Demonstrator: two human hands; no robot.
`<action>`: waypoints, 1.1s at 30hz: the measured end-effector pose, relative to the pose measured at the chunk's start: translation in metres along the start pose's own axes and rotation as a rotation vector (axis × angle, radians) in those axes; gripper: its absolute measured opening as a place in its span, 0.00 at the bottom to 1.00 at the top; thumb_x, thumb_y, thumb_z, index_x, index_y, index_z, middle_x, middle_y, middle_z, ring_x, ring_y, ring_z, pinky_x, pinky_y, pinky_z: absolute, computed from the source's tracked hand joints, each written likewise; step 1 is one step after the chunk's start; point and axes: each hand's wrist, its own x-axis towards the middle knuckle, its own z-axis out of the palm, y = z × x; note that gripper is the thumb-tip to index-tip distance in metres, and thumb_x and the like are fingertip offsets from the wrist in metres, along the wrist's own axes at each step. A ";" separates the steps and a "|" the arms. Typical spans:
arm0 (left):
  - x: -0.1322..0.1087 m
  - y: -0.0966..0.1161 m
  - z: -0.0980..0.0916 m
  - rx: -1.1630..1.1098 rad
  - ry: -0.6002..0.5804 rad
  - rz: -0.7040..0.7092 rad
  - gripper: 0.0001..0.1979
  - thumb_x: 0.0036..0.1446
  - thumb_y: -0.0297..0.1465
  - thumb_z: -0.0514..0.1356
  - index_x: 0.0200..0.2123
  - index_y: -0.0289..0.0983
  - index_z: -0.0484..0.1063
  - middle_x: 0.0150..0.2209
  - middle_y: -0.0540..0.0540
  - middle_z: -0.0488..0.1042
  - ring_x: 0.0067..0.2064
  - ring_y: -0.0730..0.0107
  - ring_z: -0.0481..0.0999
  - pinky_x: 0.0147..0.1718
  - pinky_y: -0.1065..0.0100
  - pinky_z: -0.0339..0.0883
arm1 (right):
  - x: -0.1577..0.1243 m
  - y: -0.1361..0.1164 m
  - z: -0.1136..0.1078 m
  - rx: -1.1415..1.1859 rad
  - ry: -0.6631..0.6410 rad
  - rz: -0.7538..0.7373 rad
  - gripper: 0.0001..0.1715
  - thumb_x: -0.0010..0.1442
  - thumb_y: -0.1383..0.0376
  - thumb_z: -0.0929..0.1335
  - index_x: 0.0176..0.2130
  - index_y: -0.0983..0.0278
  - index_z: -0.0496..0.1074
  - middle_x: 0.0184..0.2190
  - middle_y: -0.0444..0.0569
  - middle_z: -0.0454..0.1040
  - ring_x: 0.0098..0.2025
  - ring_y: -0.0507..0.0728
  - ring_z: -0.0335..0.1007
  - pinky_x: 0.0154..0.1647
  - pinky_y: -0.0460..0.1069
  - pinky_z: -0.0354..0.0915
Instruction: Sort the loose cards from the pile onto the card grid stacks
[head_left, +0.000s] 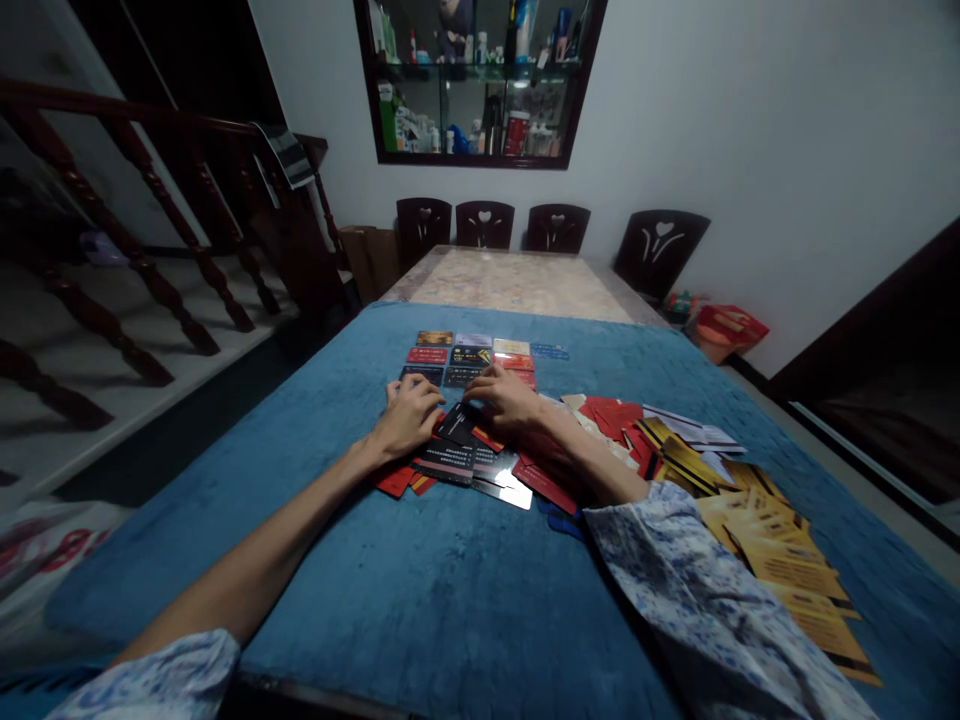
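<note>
On a blue cloth, several plastic cards lie in neat rows, among them a black VIP card (471,355), a red card (427,355) and a gold-brown card (435,338). My left hand (411,412) rests at the lower left of these rows, fingers bent and apart, by a dark card (422,374). Facing it, my right hand (504,398) reaches over the bottom row, its fingertips at another dark card (460,377). Both hands look open. Beneath and between them spreads a loose pile of black cards (448,458), red cards (546,484) and a silver card (506,488), partly covered by my right forearm.
Gold cards (787,545) fan out at the right, beside mixed red cards (611,415) and white cards (697,430). The blue cloth (300,400) covers the near table; bare tabletop (517,283) shows beyond. Dark chairs (559,228) stand behind, a wooden railing (150,270) at left.
</note>
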 end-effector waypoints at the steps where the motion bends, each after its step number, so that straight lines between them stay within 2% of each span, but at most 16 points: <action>1: -0.002 0.002 0.000 0.000 0.004 0.006 0.12 0.65 0.31 0.55 0.43 0.39 0.80 0.47 0.41 0.79 0.56 0.50 0.64 0.54 0.44 0.53 | 0.000 -0.001 0.002 0.001 -0.004 -0.003 0.31 0.54 0.71 0.68 0.56 0.58 0.75 0.57 0.50 0.75 0.55 0.64 0.61 0.55 0.61 0.58; 7: -0.008 0.012 -0.002 -0.017 -0.016 0.030 0.12 0.66 0.31 0.55 0.43 0.40 0.80 0.46 0.43 0.80 0.56 0.51 0.65 0.54 0.45 0.52 | -0.002 -0.008 0.005 0.024 -0.023 -0.015 0.30 0.57 0.69 0.67 0.59 0.59 0.74 0.60 0.49 0.74 0.57 0.65 0.60 0.56 0.62 0.59; 18: -0.010 0.020 -0.006 -0.032 -0.080 0.080 0.12 0.65 0.34 0.57 0.39 0.39 0.81 0.43 0.43 0.81 0.55 0.51 0.67 0.55 0.43 0.53 | -0.002 -0.011 0.004 0.036 -0.033 -0.025 0.27 0.58 0.67 0.67 0.56 0.58 0.77 0.57 0.50 0.77 0.54 0.64 0.62 0.54 0.61 0.59; 21: -0.011 0.022 -0.009 -0.011 -0.083 0.085 0.12 0.63 0.38 0.60 0.38 0.40 0.82 0.42 0.43 0.80 0.54 0.51 0.67 0.55 0.43 0.54 | -0.002 -0.013 0.004 0.022 -0.012 -0.016 0.25 0.59 0.65 0.68 0.55 0.58 0.78 0.55 0.52 0.77 0.53 0.64 0.62 0.53 0.61 0.59; 27: -0.011 0.026 -0.012 0.081 -0.101 0.103 0.19 0.58 0.48 0.63 0.38 0.37 0.82 0.42 0.40 0.77 0.50 0.51 0.67 0.52 0.44 0.57 | -0.003 -0.014 0.002 0.045 -0.011 -0.027 0.23 0.60 0.61 0.70 0.54 0.60 0.78 0.55 0.53 0.77 0.53 0.64 0.62 0.53 0.61 0.59; 33: -0.012 0.028 -0.013 0.127 -0.088 0.128 0.15 0.61 0.43 0.61 0.34 0.38 0.81 0.37 0.42 0.77 0.46 0.54 0.68 0.48 0.49 0.60 | -0.003 -0.014 0.000 0.083 -0.023 -0.028 0.23 0.61 0.61 0.70 0.54 0.60 0.78 0.54 0.53 0.77 0.53 0.64 0.63 0.54 0.62 0.59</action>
